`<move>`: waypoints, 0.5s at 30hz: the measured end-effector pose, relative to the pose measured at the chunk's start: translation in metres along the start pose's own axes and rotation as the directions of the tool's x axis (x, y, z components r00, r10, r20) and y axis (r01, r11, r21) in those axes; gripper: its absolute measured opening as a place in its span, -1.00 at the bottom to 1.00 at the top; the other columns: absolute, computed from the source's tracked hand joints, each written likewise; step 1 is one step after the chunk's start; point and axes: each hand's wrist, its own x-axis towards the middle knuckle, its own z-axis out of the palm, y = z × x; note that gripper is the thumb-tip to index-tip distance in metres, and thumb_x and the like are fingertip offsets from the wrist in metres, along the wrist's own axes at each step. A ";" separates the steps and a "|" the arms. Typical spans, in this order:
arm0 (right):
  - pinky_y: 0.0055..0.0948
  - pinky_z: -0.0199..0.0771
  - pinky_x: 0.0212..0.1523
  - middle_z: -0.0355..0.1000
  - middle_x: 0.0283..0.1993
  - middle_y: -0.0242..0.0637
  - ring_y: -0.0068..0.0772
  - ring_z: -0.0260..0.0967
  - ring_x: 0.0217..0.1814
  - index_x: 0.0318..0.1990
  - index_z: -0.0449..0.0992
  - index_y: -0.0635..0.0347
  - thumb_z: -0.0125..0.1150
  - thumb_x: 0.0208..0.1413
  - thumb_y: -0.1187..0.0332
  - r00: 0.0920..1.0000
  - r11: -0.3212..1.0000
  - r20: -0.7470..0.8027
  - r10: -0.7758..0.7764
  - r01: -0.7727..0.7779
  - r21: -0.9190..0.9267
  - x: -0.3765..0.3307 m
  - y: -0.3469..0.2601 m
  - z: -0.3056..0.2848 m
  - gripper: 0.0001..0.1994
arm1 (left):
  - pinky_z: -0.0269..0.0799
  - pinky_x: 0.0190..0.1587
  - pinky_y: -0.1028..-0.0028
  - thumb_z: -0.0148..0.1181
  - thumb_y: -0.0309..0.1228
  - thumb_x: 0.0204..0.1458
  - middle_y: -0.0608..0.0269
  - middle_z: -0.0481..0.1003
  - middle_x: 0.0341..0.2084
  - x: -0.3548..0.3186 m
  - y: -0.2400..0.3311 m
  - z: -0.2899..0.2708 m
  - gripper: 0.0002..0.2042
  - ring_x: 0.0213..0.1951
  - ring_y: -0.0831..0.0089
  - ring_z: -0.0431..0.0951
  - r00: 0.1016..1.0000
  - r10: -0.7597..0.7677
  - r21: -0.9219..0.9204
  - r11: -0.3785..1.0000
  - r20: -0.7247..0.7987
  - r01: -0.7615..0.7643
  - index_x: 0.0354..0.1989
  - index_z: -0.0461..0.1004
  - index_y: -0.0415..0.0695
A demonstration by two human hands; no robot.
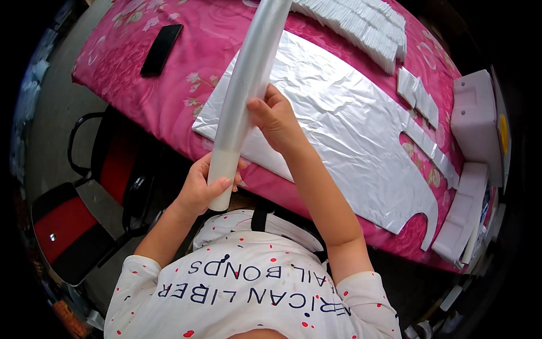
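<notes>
A long roll of translucent plastic film (243, 79) stands tilted in front of me, its far end running out past the top edge. My left hand (199, 183) is wrapped round its lower end, near the whitish core. Higher up, my right hand (278, 123) grips the roll's right side with bent fingers. Behind and to the right, a shiny silvery-white plastic sheet or flat bag (333, 124) lies spread on the table, with curved cut-outs and strap-like strips at its right end. I cannot tell whether it is one layer or several.
A pink flowered cloth (124, 68) covers the table. On it are a black phone (161, 50), rows of folded white packets (361, 25) and a smaller packet group (418, 97). White foam boxes (477, 118) stand at the right edge. Red-and-black chairs (73, 231) are at left.
</notes>
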 end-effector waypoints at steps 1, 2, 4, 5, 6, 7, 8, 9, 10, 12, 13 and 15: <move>-0.60 0.33 -0.35 0.39 -0.27 -0.37 -0.62 0.32 -0.32 0.05 0.29 0.25 0.36 -0.10 0.19 0.999 0.999 0.008 0.039 -0.039 -0.024 -0.007 -0.009 -0.003 -0.42 | 0.43 -0.30 0.57 0.30 -0.26 -0.16 0.13 0.44 -0.24 0.001 -0.001 0.001 -0.52 -0.35 0.56 0.45 1.000 0.003 0.012 1.000 0.009 -0.003 -0.10 0.33 -0.29; -0.63 0.28 -0.43 0.40 -0.31 -0.40 -0.65 0.29 -0.39 0.05 0.29 0.25 0.39 -0.13 0.22 0.997 0.996 0.015 0.079 -0.078 -0.048 -0.014 -0.017 -0.007 -0.41 | 0.43 -0.30 0.57 0.30 -0.26 -0.16 0.14 0.43 -0.24 0.001 -0.002 0.002 -0.51 -0.35 0.56 0.45 1.000 0.006 0.023 1.000 0.017 -0.006 -0.11 0.33 -0.29; -0.68 0.22 -0.52 0.40 -0.38 -0.44 -0.69 0.27 -0.47 0.05 0.29 0.25 0.43 -0.18 0.29 0.993 0.990 0.005 0.116 -0.115 -0.086 -0.026 -0.024 -0.012 -0.39 | 0.43 -0.28 0.55 0.27 -0.30 -0.13 0.16 0.44 -0.23 0.003 -0.004 0.003 -0.56 -0.33 0.55 0.46 0.999 0.003 0.020 1.000 0.048 -0.004 -0.10 0.34 -0.26; -0.69 0.21 -0.53 0.41 -0.42 -0.44 -0.69 0.26 -0.48 0.04 0.30 0.26 0.44 -0.20 0.32 0.994 0.988 -0.011 0.112 -0.113 -0.101 -0.030 -0.024 -0.015 -0.39 | 0.43 -0.26 0.54 0.25 -0.32 -0.11 0.17 0.44 -0.22 0.004 -0.005 0.004 -0.59 -0.32 0.55 0.47 0.998 0.001 0.020 1.000 0.065 -0.002 -0.10 0.35 -0.24; -0.70 0.19 -0.54 0.41 -0.45 -0.45 -0.70 0.26 -0.49 0.03 0.31 0.27 0.45 -0.23 0.36 0.994 0.987 -0.027 0.109 -0.112 -0.116 -0.035 -0.024 -0.017 -0.39 | 0.43 -0.26 0.54 0.25 -0.32 -0.12 0.17 0.44 -0.23 0.005 -0.006 0.007 -0.58 -0.33 0.55 0.47 0.998 -0.005 0.009 1.000 0.067 0.005 -0.10 0.35 -0.24; -0.71 0.19 -0.53 0.42 -0.44 -0.44 -0.70 0.26 -0.48 0.01 0.33 0.28 0.45 -0.23 0.35 0.993 0.988 -0.039 0.109 -0.113 -0.106 -0.039 -0.023 -0.019 -0.41 | 0.43 -0.27 0.54 0.26 -0.32 -0.12 0.17 0.44 -0.23 0.005 -0.007 0.010 -0.58 -0.33 0.55 0.47 0.998 -0.011 0.000 1.000 0.067 0.011 -0.10 0.35 -0.24; -0.71 0.18 -0.53 0.42 -0.43 -0.44 -0.71 0.26 -0.47 0.00 0.35 0.29 0.45 -0.22 0.35 0.993 0.989 -0.050 0.110 -0.114 -0.096 -0.042 -0.021 -0.022 -0.42 | 0.43 -0.27 0.54 0.26 -0.31 -0.13 0.18 0.44 -0.24 0.005 -0.007 0.013 -0.58 -0.34 0.55 0.47 0.998 -0.016 -0.010 1.000 0.068 0.016 -0.10 0.35 -0.24; -0.72 0.18 -0.53 0.43 -0.42 -0.43 -0.71 0.27 -0.47 -0.01 0.37 0.31 0.45 -0.22 0.35 0.992 0.990 -0.061 0.110 -0.115 -0.086 -0.045 -0.021 -0.024 -0.43 | 0.43 -0.27 0.54 0.26 -0.30 -0.13 0.17 0.44 -0.24 0.006 -0.007 0.015 -0.57 -0.34 0.55 0.47 0.996 -0.032 -0.005 0.999 0.087 0.032 -0.10 0.35 -0.25; -0.71 0.22 -0.49 0.44 -0.39 -0.42 -0.70 0.29 -0.44 -0.03 0.39 0.31 0.45 -0.22 0.35 0.993 0.991 -0.031 0.116 -0.118 -0.069 -0.048 -0.022 -0.025 -0.46 | 0.43 -0.27 0.54 0.27 -0.30 -0.14 0.17 0.44 -0.24 0.005 -0.007 0.018 -0.56 -0.34 0.55 0.47 0.993 -0.048 -0.001 0.999 0.104 0.048 -0.09 0.34 -0.25; -0.70 0.29 -0.40 0.46 -0.33 -0.39 -0.68 0.34 -0.38 -0.08 0.44 0.33 0.45 -0.22 0.35 0.992 0.992 0.031 0.124 -0.123 -0.035 -0.055 -0.024 -0.029 -0.51 | 0.44 -0.29 0.54 0.28 -0.27 -0.16 0.17 0.44 -0.24 0.005 -0.007 0.023 -0.52 -0.34 0.55 0.46 0.987 -0.079 -0.017 0.996 0.140 0.082 -0.08 0.34 -0.25; -0.65 0.33 -0.34 0.47 -0.31 -0.37 -0.64 0.37 -0.33 -0.11 0.45 0.32 0.45 -0.22 0.33 0.992 0.994 0.052 0.111 -0.110 -0.021 -0.057 -0.025 -0.030 -0.53 | 0.44 -0.30 0.54 0.30 -0.25 -0.18 0.17 0.43 -0.25 0.006 -0.007 0.026 -0.49 -0.35 0.55 0.46 0.983 -0.093 -0.038 0.994 0.159 0.100 -0.07 0.33 -0.25; -0.56 0.40 -0.21 0.48 -0.27 -0.32 -0.55 0.42 -0.25 -0.18 0.47 0.31 0.46 -0.22 0.30 0.992 0.996 0.094 0.082 -0.084 0.009 -0.063 -0.031 -0.028 -0.57 | 0.44 -0.32 0.54 0.31 -0.22 -0.20 0.15 0.43 -0.26 0.006 -0.008 0.026 -0.45 -0.36 0.53 0.45 0.957 -0.135 -0.122 0.978 0.257 0.171 -0.05 0.32 -0.26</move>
